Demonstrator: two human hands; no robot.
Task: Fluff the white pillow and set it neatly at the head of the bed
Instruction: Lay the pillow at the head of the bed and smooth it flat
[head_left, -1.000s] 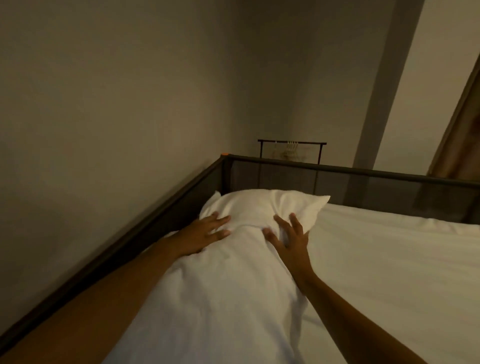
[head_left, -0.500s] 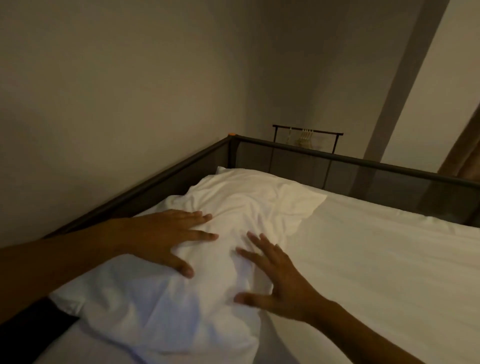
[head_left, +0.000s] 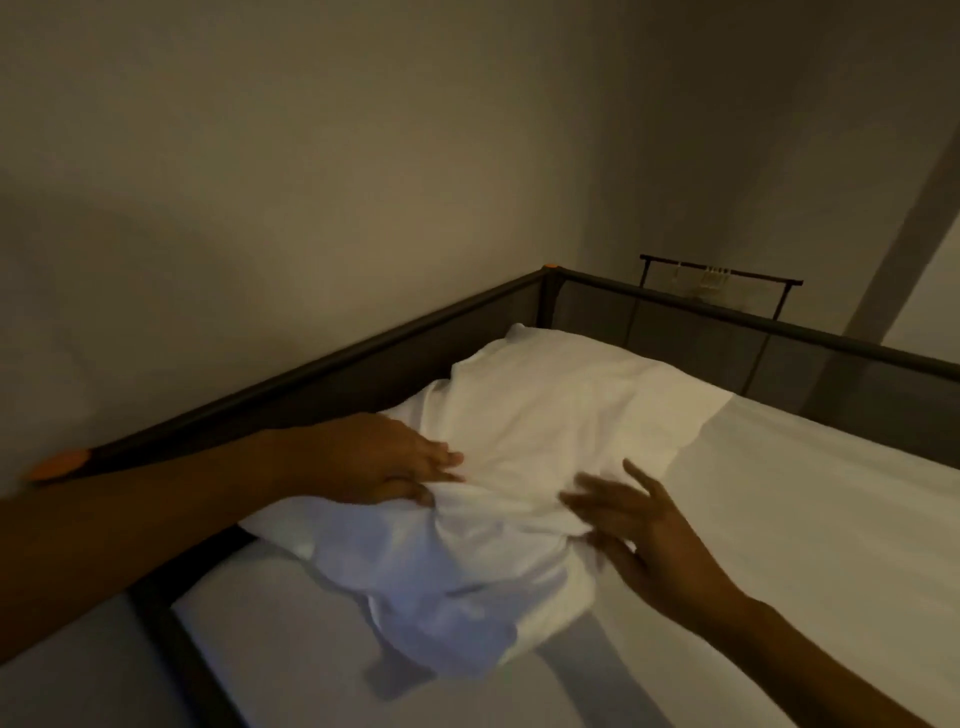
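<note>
White pillow (head_left: 545, 441) lies crumpled in the bed frame (head_left: 322, 371) corner, 12 o'clock of me | soft, light, I'd take it at both short ends | left hand (head_left: 379, 462) at 10 o'clock pinches a cloth fold | right hand (head_left: 639, 530) at 2 o'clock splayed, blurred, probably just brushing fabric, gripping nothing.

left hand (head_left: 374, 462) — now gripping pillow (head_left: 545, 415) fabric | right hand (head_left: 639, 535) — slid to near edge
</note>
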